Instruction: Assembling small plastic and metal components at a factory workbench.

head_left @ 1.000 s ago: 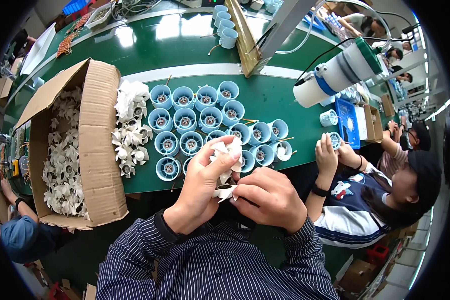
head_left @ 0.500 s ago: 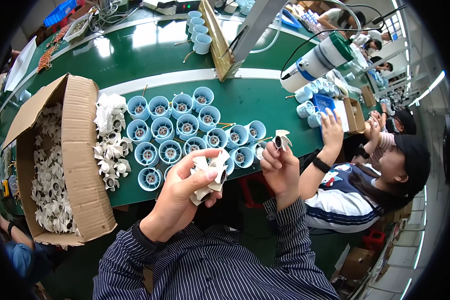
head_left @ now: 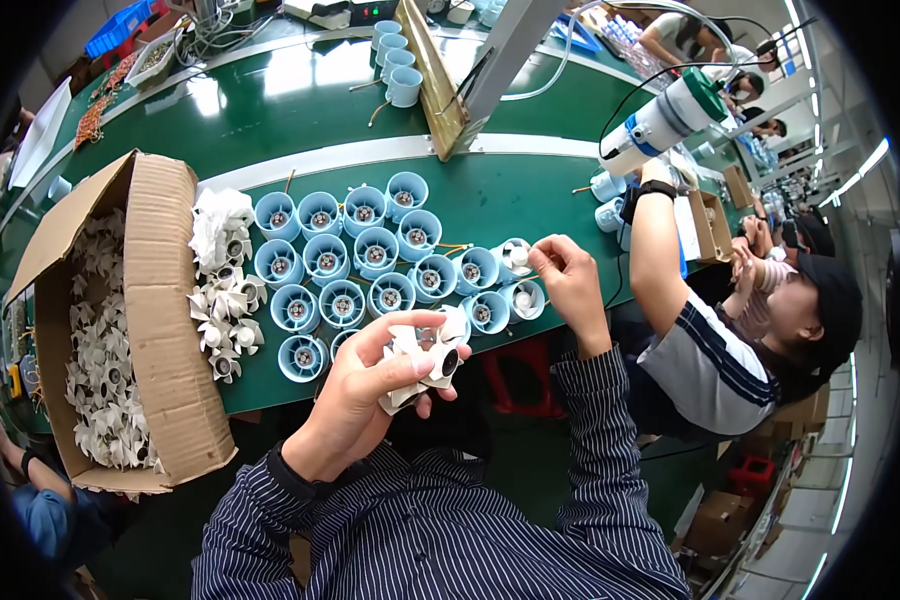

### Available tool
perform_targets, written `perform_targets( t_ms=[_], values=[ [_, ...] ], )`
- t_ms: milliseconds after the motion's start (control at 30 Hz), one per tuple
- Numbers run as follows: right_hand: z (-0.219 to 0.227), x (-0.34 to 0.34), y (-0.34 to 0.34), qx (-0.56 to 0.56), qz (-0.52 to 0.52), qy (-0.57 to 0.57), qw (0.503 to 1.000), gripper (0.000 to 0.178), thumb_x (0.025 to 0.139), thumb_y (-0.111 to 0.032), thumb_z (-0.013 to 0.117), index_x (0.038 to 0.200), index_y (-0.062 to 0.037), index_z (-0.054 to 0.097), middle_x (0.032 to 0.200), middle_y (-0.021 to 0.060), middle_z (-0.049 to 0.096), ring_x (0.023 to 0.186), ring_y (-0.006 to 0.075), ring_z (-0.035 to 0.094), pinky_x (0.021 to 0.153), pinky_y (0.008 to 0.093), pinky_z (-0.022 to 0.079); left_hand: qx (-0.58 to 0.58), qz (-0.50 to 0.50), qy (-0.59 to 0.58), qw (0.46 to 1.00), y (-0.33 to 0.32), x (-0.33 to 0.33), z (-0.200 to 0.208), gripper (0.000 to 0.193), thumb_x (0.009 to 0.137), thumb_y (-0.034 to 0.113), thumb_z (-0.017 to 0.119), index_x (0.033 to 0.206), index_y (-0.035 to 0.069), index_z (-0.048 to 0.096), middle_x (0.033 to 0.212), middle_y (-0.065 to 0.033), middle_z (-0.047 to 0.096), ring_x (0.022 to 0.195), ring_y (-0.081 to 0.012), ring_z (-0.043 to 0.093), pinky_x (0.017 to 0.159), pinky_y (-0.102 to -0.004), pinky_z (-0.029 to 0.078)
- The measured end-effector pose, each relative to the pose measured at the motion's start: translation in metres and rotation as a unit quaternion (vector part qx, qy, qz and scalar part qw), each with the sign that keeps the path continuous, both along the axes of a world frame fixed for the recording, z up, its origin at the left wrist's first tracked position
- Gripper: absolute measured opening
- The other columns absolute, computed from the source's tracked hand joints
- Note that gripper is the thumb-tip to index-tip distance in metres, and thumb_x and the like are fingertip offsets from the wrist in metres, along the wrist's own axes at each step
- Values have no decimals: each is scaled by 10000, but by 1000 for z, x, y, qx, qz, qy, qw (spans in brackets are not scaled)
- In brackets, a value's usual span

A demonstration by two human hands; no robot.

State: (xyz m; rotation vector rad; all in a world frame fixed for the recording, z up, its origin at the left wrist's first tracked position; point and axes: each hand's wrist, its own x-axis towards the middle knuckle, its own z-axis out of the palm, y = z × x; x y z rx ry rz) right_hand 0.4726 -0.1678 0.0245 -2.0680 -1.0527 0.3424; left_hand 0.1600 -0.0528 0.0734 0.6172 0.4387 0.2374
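A: Where to look for the nearest white fan (head_left: 516, 253)?

B: Inside an end blue cup (head_left: 506, 276), at two o'clock from the centre of view.

A: And for the right hand (head_left: 570, 285)?

B: At three o'clock, with fingertips just beside that cup's rim. Cannot tell whether closed on anything.

A: In the left hand (head_left: 370, 385), toward seven?

B: Gripping a bunch of fans (head_left: 440, 356), with the thumb pressed across the front.

A: Anything in the other cups?

B: Another white fan in the neighbouring cup (head_left: 531, 316), at three. Toward ten, rows of cups (head_left: 303, 377) with round spoked frames and metallic cores inside, all on the green table (head_left: 510, 210).

A: Out at nine?

B: First a pile of loose fans (head_left: 227, 310), then a cardboard box (head_left: 182, 320), heaped inside with many more fans (head_left: 110, 370).

A: Different from half a second ago?

B: Yes. No longer pinching a fan in the air with the right hand; now visible in the two-o'clock cup instead. Still gripping the bunch with the left. Also, between two and three, a co-worker's arm (head_left: 665, 260), now raised near the white cylinder (head_left: 660, 125).
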Motion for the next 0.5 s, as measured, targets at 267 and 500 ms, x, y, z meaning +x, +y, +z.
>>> perform_targets(
  t_ms=[267, 500],
  values=[
    [13, -8, 11, -21, 22, -87, 996, 158, 938, -127, 819, 1007, 8, 775, 795, 47, 676, 685, 121, 586, 628, 307, 462, 11, 16, 18, 1000, 4, 3, -12, 477, 959, 223, 779, 1359, 4, 642, 1301, -168, 739, 920, -195, 749, 683, -265, 585],
    [22, -20, 14, -11, 58, -140, 988, 150, 907, -89, 824, 1014, 8, 786, 822, 70, 691, 696, 154, 619, 634, 328, 477, 19, 29, 14, 999, 6, -3, -17, 482, 973, 238, 771, 1367, -1, 628, 1316, -183, 740, 926, -196, 758, 675, -276, 591]
  ],
)
